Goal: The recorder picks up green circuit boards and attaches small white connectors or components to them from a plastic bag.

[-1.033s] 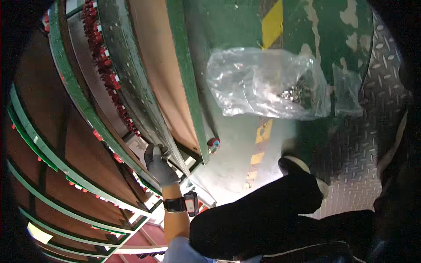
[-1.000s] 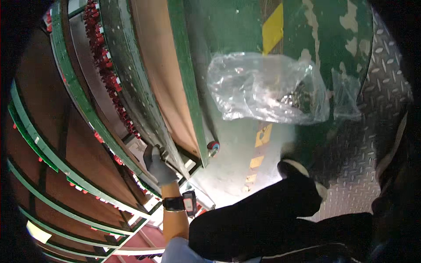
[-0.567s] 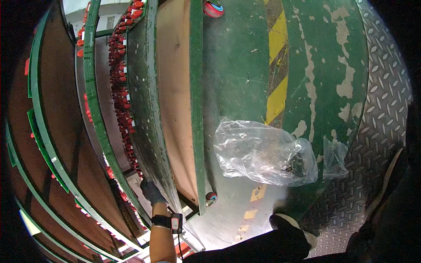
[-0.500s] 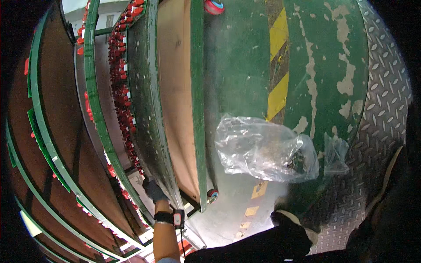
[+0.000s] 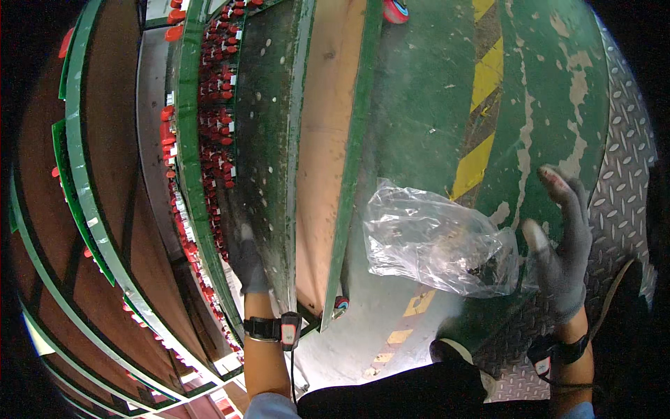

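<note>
"Looking down from the head view, what are your hands doing?"
"Your right hand (image 5: 565, 265) is spread wide, holding nothing, beside the clear plastic bag (image 5: 433, 241) on the green floor (image 5: 419, 105). Your left hand (image 5: 250, 264) is by the red clips (image 5: 218, 126); I can't tell its grip."
"Why's the bag there?"
"Probably for reach; its long axis slopes rightward toward you, mouth unclear."

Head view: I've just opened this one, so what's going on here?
A person wearing grey gloves is beside a green rack. The left hand is at one of its levels, close to a row of red parts; whether it grips anything is hard to tell. The right hand is open and holds nothing, near the right end of a clear plastic bag lying on the green floor. The bag's contents are unclear.
</note>
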